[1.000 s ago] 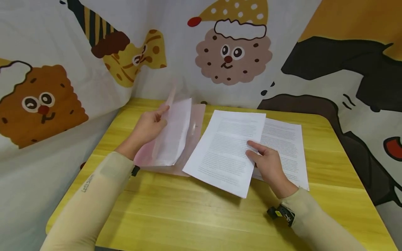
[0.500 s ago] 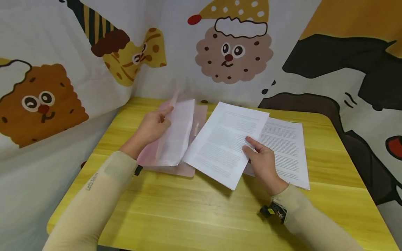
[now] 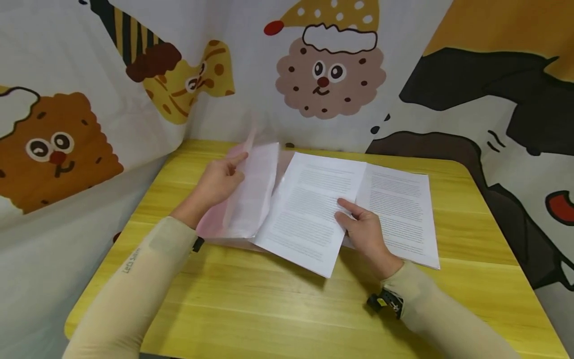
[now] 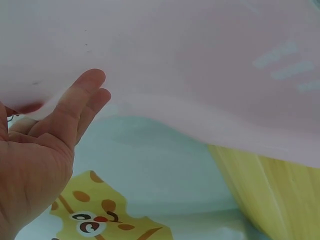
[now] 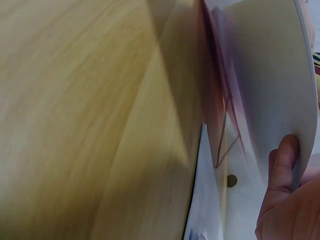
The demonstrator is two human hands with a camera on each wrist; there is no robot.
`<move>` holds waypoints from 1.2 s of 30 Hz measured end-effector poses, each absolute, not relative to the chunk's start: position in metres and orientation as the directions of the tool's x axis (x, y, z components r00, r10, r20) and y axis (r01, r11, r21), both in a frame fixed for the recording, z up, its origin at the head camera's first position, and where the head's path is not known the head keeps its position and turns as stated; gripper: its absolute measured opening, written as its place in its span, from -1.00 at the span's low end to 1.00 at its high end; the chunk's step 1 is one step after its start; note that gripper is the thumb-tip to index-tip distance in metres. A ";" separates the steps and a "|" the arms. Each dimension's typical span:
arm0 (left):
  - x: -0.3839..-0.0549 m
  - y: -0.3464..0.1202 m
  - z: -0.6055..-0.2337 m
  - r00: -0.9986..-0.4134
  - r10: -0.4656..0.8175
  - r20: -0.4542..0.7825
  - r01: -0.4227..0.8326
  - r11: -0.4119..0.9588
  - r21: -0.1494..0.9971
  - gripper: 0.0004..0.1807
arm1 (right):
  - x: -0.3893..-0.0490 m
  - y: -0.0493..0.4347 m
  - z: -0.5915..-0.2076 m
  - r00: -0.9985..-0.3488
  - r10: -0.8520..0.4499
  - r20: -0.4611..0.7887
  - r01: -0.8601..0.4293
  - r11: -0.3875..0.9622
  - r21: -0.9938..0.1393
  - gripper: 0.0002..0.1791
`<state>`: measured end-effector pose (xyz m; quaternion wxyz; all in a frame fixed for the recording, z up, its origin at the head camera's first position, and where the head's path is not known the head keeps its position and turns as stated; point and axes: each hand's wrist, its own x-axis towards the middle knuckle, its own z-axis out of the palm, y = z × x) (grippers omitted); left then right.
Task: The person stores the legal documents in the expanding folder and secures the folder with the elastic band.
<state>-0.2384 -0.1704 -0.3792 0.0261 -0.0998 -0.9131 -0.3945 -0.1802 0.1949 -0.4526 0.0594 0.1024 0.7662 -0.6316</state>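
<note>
A translucent pink plastic folder (image 3: 210, 225) lies opened at the left of the table, with white paper showing inside. My left hand (image 3: 217, 182) pinches the folder's raised cover between thumb and fingers; the left wrist view has the pink cover (image 4: 200, 65) spread above the fingers. Printed sheets (image 3: 305, 214) are pinched at their right edge by my right hand (image 3: 365, 232). They tilt up from the table, and their left edge overlaps the folder's right side. From the right wrist, the underside of the sheets (image 5: 270, 65) stands beside the folder edge (image 5: 210, 95).
More printed sheets (image 3: 401, 214) lie flat on the table, to the right of the held ones and partly under them. The wooden table (image 3: 251, 309) has a cartoon-printed cloth (image 3: 255, 65) hanging behind it and at its sides.
My right hand has carried the printed sheets left, so they now overlap more of the folder. The raised cover in my left hand has shifted slightly right.
</note>
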 end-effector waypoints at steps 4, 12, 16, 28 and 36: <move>-0.237 -0.170 -0.378 -0.982 0.155 0.109 0.186 0.675 0.714 -0.40 | -0.180 0.192 -0.452 -0.974 0.084 -0.212 0.225 0.203 -0.953 -0.48; -0.239 -0.172 -0.373 -0.984 0.145 0.104 0.176 0.687 0.705 -0.41 | -0.174 0.207 -0.446 -0.973 0.082 -0.217 0.230 0.216 -0.949 -0.47; -0.241 -0.170 -0.374 -0.981 0.153 0.116 0.190 0.679 0.709 -0.42 | -0.176 0.207 -0.448 -0.977 0.070 -0.202 0.213 0.245 -0.946 -0.49; -0.238 -0.162 -0.380 -0.979 0.185 0.089 0.192 0.664 0.723 -0.41 | -0.197 0.194 -0.451 -0.974 0.041 -0.223 0.227 0.162 -0.960 -0.48; -0.237 -0.163 -0.379 -0.978 0.196 0.068 0.184 0.673 0.716 -0.41 | -0.200 0.188 -0.450 -0.967 -0.107 -0.230 0.207 0.195 -0.959 -0.47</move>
